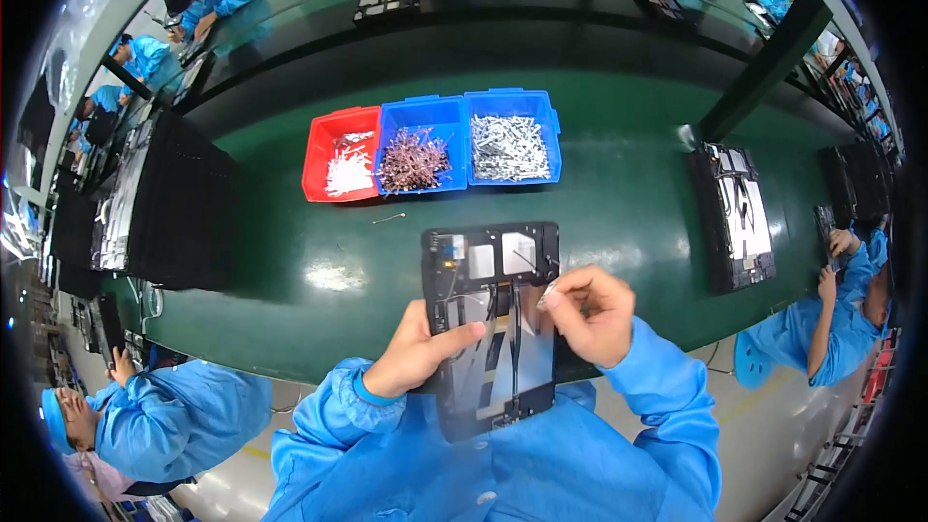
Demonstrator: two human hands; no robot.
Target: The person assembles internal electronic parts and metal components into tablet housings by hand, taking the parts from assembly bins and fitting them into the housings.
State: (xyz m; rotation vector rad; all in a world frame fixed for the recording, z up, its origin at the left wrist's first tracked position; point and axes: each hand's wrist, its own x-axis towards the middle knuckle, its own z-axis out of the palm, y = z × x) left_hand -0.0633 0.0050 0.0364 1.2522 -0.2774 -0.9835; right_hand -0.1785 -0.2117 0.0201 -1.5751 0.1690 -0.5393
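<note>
Tablet frame [491, 324] betw. left hand [418, 358] & right hand [590, 314], over table edge [290, 353].

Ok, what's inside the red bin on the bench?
The red bin holds a heap of small white parts, mostly toward its right side. Whatever lies under the heap is covered, and the parts are too small to identify.

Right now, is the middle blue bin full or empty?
Partly full. The middle blue bin holds a heap of small brownish parts across its floor, well below the rim. What the parts are, cannot tell.
</note>
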